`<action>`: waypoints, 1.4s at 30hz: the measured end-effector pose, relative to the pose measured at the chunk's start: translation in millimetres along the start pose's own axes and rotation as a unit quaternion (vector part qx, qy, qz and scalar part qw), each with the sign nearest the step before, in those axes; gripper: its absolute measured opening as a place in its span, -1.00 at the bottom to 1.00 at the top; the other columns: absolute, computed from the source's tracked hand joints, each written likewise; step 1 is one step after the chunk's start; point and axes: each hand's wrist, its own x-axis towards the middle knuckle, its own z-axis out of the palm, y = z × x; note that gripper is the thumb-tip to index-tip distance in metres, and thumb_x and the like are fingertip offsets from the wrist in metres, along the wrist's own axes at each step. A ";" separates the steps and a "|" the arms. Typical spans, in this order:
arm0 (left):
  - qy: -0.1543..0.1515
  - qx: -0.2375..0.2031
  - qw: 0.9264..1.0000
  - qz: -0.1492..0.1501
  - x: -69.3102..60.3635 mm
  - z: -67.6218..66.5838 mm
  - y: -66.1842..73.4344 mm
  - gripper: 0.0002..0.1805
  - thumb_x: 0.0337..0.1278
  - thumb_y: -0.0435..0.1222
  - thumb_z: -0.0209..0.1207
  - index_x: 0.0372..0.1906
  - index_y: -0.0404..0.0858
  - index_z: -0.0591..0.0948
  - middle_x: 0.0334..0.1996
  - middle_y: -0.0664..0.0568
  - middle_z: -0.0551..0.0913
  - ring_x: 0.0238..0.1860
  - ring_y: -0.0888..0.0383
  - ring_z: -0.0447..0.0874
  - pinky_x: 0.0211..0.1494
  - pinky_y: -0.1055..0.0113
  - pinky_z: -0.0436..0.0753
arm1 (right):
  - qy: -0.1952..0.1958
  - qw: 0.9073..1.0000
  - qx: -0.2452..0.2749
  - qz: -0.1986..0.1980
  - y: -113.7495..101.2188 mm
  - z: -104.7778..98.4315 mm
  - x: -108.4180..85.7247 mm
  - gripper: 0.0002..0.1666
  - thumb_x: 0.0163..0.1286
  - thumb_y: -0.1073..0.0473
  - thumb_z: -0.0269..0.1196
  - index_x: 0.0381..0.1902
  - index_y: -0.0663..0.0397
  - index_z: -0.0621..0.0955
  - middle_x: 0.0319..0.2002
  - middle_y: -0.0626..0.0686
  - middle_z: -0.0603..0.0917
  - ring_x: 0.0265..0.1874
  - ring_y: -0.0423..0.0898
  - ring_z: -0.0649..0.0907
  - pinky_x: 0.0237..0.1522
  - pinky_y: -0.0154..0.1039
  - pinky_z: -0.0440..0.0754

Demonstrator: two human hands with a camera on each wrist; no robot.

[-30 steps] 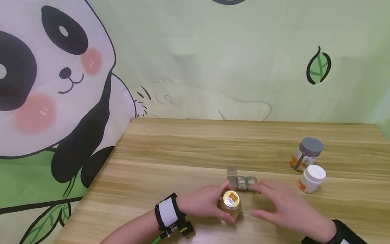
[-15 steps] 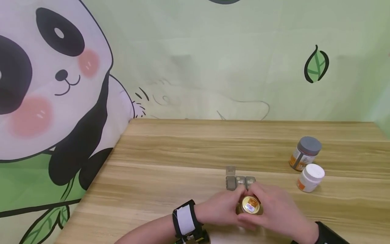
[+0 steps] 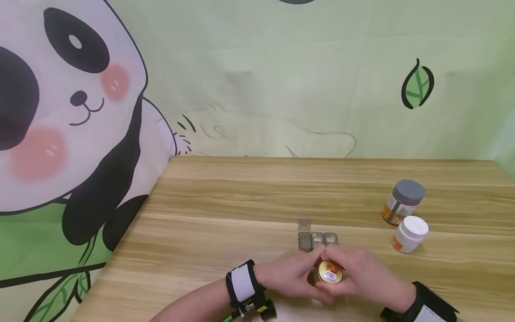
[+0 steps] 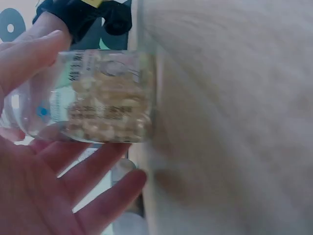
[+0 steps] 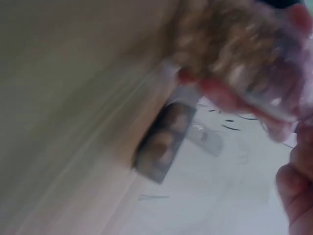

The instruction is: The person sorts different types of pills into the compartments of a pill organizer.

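A clear jar [image 4: 110,103] with tan pieces inside and a gold lid [image 3: 331,271] is upright at the table front, its base at or very near the wood. My left hand [image 3: 287,273] grips the jar from the left, thumb on the near side. From the right, my right hand [image 3: 368,279] curls thumb and fingers about the gold lid; exact contact there is partly hidden. Just behind the hands lies a small grey pill organizer [image 3: 305,240], its left compartment lid [image 3: 304,224] flipped up. The right wrist view is blurred but shows the organizer too.
To the right stand a grey-lidded jar [image 3: 403,201] and, in front of it, a white bottle [image 3: 410,235] with an orange label. The wooden table [image 3: 225,192] ends at a green backdrop [image 3: 257,89] with a printed panda.
My left hand has moved right with the jar. My right hand, apart from it a second ago, has come in to the lid. Since half a second ago little has moved.
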 end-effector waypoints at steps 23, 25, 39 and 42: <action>-0.036 0.006 0.999 -0.028 -0.6 -4.9 1.0 -0.40 0.09 -0.08 0.38 0.00 -0.13 0.22 -0.24 0.24 0.55 -0.32 0.44 0.48 -0.27 0.62 0.44 | 0.001 0.996 -0.008 0.093 17.4 -32.8 -21.7 -0.48 0.10 -0.01 0.49 -0.03 -0.04 0.57 -0.29 -0.23 0.56 -0.39 -0.30 0.52 -0.42 -0.44 0.43; -0.039 -0.002 0.999 -0.031 -0.1 -4.3 0.7 -0.41 0.10 -0.07 0.37 0.01 -0.12 0.22 -0.19 0.22 0.56 -0.27 0.44 0.49 -0.23 0.61 0.45 | -0.004 0.994 0.028 0.102 9.8 -32.0 -23.9 -0.54 0.14 0.18 0.47 -0.01 -0.07 0.57 -0.22 -0.21 0.61 -0.31 -0.27 0.56 -0.37 -0.38 0.48; -0.042 0.003 0.999 -0.029 -0.8 -4.6 1.6 -0.39 0.15 -0.06 0.33 0.08 -0.11 0.18 -0.10 0.20 0.55 -0.15 0.46 0.48 -0.15 0.62 0.43 | 0.010 0.987 0.096 0.128 -23.0 -8.0 -19.8 -0.26 0.04 0.19 0.53 0.20 -0.02 0.49 0.09 -0.08 0.58 0.08 -0.16 0.56 0.13 -0.50 0.33; -0.041 0.006 0.999 -0.029 -1.4 -5.1 1.6 -0.35 0.15 -0.06 0.33 0.13 -0.11 0.17 -0.14 0.24 0.54 -0.23 0.45 0.47 -0.21 0.61 0.44 | 0.023 0.990 0.065 0.125 -23.4 -2.1 -15.6 -0.26 0.00 0.09 0.55 0.15 -0.06 0.52 0.03 -0.13 0.59 0.01 -0.19 0.58 0.11 -0.50 0.36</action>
